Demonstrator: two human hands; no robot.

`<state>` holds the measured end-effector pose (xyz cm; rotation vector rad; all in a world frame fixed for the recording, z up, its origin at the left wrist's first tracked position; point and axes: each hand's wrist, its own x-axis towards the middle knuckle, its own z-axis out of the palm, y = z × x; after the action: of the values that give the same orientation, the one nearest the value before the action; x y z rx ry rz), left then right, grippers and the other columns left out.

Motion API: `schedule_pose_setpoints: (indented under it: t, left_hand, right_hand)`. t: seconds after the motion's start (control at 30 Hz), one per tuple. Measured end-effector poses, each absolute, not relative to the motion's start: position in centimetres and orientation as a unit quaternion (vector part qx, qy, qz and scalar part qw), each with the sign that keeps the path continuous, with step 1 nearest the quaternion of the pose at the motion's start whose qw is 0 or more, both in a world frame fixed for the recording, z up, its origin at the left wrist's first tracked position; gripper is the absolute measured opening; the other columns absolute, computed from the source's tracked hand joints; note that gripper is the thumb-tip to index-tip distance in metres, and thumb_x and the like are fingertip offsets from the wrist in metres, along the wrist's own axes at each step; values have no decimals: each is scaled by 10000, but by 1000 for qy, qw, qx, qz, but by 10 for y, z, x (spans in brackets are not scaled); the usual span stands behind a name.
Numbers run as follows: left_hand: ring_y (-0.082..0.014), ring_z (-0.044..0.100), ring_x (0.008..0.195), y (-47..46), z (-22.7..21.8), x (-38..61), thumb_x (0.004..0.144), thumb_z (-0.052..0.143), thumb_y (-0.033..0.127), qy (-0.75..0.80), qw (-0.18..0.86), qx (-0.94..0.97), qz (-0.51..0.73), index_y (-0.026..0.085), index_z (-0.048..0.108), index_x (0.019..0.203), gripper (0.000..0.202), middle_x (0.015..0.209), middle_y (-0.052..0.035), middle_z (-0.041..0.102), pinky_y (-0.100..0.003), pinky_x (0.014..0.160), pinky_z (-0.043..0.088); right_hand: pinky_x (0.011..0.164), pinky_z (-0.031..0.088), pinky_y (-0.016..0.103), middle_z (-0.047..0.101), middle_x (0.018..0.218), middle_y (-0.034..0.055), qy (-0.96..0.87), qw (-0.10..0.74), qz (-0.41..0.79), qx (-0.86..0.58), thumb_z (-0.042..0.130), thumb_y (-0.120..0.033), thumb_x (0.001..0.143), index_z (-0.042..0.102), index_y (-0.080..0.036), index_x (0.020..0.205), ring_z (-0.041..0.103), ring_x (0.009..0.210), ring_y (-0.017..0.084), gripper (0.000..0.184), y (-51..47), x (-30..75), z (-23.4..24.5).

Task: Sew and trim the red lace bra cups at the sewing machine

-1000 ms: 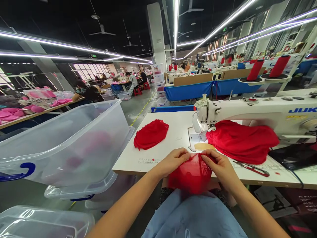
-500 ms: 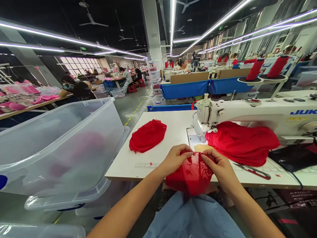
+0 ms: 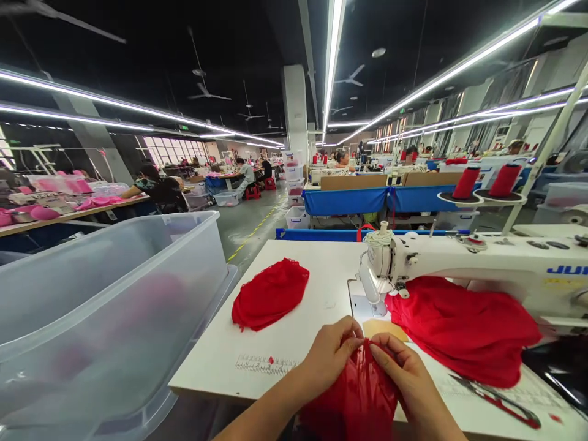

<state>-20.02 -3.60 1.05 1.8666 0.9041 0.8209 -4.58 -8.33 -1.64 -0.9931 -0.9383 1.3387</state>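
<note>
Facing a white tabletop (image 3: 328,263) with a printed ruler (image 3: 250,363) near its front edge. Looking out across a long workshop under a dark ceiling, with bright strip lights (image 3: 334,43) running overhead, a pale column (image 3: 295,104) standing mid-room, blue cloth panels (image 3: 344,202) hanging ahead, and a grey floor (image 3: 234,214) bearing a yellow stripe (image 3: 252,234). Seating several co-workers (image 3: 158,187) at tables further back.

Gripping a sheer red cloth (image 3: 362,398) with left hand (image 3: 328,358) and right hand (image 3: 407,370), both closed in a pinch at its top edge, fingertips almost meeting. Hanging down from there in front of the tabletop's near edge, close to the wearer's body. Looking thin, slightly glossy and partly see-through, falling in upright folds with darker doubled areas. Possibly showing a seam at the pinched edge, too covered by fingers for telling surely.

Counting one cloth in hand and two more on the tabletop: one oval red piece (image 3: 271,294) lying at left, one larger red heap (image 3: 463,324) lying partly under the arm of one sewing machine (image 3: 478,263). Counting also two red thread cones (image 3: 467,183), one tan patch (image 3: 384,329), one pair of snips (image 3: 500,401), two small red scraps (image 3: 271,360) and, at left, one large clear bin (image 3: 114,349).
</note>
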Motion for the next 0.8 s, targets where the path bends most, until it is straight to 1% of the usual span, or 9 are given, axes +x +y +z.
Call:
schedule_pose_setpoints:
  t: [0.13,0.2,0.3,0.43,0.5,0.6,0.63,0.73,0.8]
  left_hand:
    - [-156,475,677,-39,8,-195,903,409,305,406,402,755,323,213,474,837,131,718,13,533,-270,650,343]
    - [-168,488,666,-43,6,-191,936,344,327,427,371,765,306,224,448,880,156,724,6,541,-286,645,338]
    - [-177,504,658,-46,0,-184,953,294,323,431,328,784,305,233,421,884,170,734,-2,540,-298,639,334]
    - [-173,493,710,-48,-2,-176,946,312,293,388,316,769,398,220,429,835,178,800,-25,521,-298,664,363]
    - [-172,488,771,-49,2,-172,940,360,305,363,356,734,450,208,432,803,182,850,-38,509,-297,713,388]
    - [-154,475,798,-48,9,-169,925,456,360,343,483,654,471,193,450,793,213,854,-24,496,-283,759,392]
    - [-142,462,780,-47,10,-168,913,496,387,337,525,617,479,188,461,800,232,835,-11,489,-270,753,386]
    - [-106,436,712,-42,11,-169,854,616,458,296,657,515,464,176,480,819,315,799,14,491,-233,697,366]
    - [-89,426,670,-40,10,-171,810,677,483,261,720,475,433,173,476,807,370,770,22,496,-216,657,350]
  right_hand:
    - [592,482,255,648,677,6,-273,610,646,-369,775,-534,663,700,-215,819,591,612,149,362,-81,-57,-25]
    - [580,477,255,662,672,3,-258,616,654,-354,808,-502,628,695,-231,874,606,599,155,383,-80,-63,-29]
    - [562,470,258,666,694,6,-298,635,617,-357,869,-424,539,683,-224,837,611,603,167,404,-79,-66,-34]
    - [547,458,245,630,694,-4,-339,657,543,-397,834,-449,589,675,-218,742,556,582,143,320,-77,-57,-32]
    - [573,467,245,619,674,-3,-368,644,534,-404,833,-443,594,665,-213,697,554,614,150,303,-78,-51,-27]
    - [555,459,223,618,666,-3,-359,647,528,-417,836,-450,590,658,-212,686,547,623,143,313,-82,-45,-19]
    - [555,458,214,624,685,-6,-337,661,519,-425,828,-457,602,660,-216,704,549,626,136,311,-82,-44,-16]
    - [678,488,211,667,843,1,-293,701,514,-398,837,-412,610,650,-216,697,598,760,136,285,-81,-43,-14]
    - [665,493,224,669,854,-7,-271,708,537,-370,837,-397,611,618,-216,668,603,733,131,290,-79,-43,-15]
